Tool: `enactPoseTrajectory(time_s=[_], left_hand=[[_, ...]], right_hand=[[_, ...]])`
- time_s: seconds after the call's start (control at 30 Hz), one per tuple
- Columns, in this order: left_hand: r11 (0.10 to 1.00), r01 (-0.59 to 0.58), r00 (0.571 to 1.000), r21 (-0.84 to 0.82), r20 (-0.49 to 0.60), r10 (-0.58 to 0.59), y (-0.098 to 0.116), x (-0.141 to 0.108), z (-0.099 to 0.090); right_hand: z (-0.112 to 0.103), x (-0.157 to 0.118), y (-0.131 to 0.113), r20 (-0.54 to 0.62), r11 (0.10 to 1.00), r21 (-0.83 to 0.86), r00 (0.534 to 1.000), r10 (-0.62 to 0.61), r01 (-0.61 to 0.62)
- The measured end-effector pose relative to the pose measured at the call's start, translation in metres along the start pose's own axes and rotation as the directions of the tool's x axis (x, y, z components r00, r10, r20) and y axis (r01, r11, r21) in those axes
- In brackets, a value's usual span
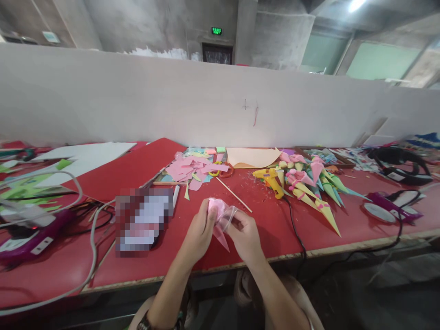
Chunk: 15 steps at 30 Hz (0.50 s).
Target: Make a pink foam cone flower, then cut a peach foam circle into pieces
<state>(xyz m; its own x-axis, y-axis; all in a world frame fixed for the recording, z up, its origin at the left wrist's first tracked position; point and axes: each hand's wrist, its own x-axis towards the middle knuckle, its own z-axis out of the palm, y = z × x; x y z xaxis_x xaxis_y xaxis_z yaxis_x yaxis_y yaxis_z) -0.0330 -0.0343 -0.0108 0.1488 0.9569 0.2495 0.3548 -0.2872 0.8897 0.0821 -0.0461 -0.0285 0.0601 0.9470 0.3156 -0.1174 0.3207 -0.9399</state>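
Over the red table's front part, my left hand point(202, 224) is closed around a pink paper cone point(221, 237), its point hanging down toward the table edge. At the cone's top is a bunched pink piece point(216, 207). My right hand point(245, 231) pinches a strip of clear, thin film or ribbon point(229, 216) against the cone's right side. Just beyond my hands lies a thin wooden stick point(234, 194). Off to the right, a yellow glue gun point(270, 180) rests beside a heap of finished-looking yellow and pink paper cones point(309, 195).
Pink paper pieces point(189, 167) lie at the back with scissors point(225, 170). A blurred-out phone-like screen point(144, 222) is on the left. Purple power strips point(34, 233) and cables sit at both sides. A black headset point(400, 162) lies far right. A white partition point(206, 105) stands behind.
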Motion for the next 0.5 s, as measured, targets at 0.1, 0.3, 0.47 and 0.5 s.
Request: enactPoseTrajectory(time_s=[0.1,0.3,0.47,0.5], left_hand=[[0.998,-0.016,1.000,0.061,0.019,0.015,0.0025,0.0005,-0.0009],[0.996,-0.055,0.998,0.066,0.014,0.055,0.0022,0.0002,-0.0013],[0.992,-0.056,0.997,0.114,0.055,0.049,0.0019,0.0001,-0.0017],[0.991,-0.067,0.996,0.114,0.060,0.061,0.0018,0.0001,-0.0019]], right_hand=[[0.0005,-0.0002,-0.0007,-0.012,1.000,-0.008,1.000,-0.012,0.012],[0.0040,-0.0006,-0.0041,0.036,0.975,0.179,0.992,0.123,-0.128],[0.0061,-0.0015,-0.0070,0.055,0.951,0.264,0.987,0.153,-0.162],[0.0065,-0.0018,-0.0070,0.057,0.949,0.273,0.987,0.149,-0.159]])
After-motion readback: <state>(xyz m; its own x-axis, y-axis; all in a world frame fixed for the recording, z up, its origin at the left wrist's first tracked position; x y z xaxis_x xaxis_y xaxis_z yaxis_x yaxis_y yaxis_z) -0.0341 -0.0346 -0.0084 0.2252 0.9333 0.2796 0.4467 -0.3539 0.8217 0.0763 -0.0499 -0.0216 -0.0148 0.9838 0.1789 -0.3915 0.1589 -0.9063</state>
